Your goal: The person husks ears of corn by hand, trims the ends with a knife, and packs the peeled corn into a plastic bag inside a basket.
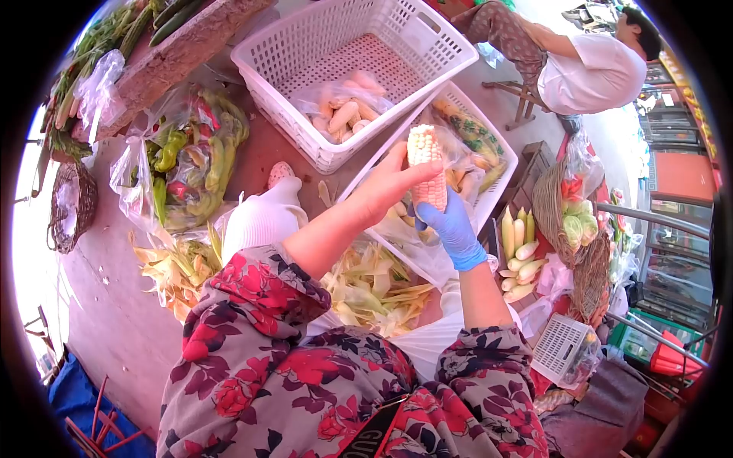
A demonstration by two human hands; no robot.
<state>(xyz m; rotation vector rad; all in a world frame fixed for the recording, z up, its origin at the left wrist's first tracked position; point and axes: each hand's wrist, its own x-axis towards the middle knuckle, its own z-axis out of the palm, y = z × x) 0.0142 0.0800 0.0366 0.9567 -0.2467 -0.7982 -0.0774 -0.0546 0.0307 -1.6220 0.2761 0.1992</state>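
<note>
A husked ear of pale corn (427, 164) stands roughly upright in front of me, above the lower white crate. My bare left hand (388, 183) is closed on its left side, with the thumb across the kernels. Lower down, my right hand (450, 229), in a blue glove, grips the base of the same ear. Under my hands, the lower white crate (504, 172) holds corn and clear plastic bags. Behind it, a larger white crate (263, 99) contains a bag of husked corn (345, 114). Loose husks (374, 286) lie in front of my lap.
A bag of green peppers (217, 153) lies at the left, with a wicker basket (74, 206) beyond. Ears of corn (523, 259) fill a box at the right. A seated person (588, 76) is at the upper right. Metal rails (649, 217) cross the right side.
</note>
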